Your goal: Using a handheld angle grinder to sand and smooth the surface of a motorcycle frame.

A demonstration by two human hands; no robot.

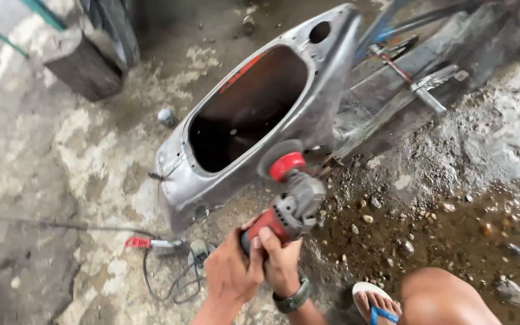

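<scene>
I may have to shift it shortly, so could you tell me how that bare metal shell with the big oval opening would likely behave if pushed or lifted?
The metal shell looks like thin pressed sheet, so probably stiff yet fairly light for its bulk. It leans on the metal frame with its low end on the floor, so a push might slide or tip it. The opening's edges may be sharp.

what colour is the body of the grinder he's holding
Red, with a grey metal head; the angle grinder shows clearly in the head view.

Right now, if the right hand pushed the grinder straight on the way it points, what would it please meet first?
Probably the grey metal shell: the right hand aims the grinder up at its rim, where the disc seems to touch already, though depth is unclear.
</scene>
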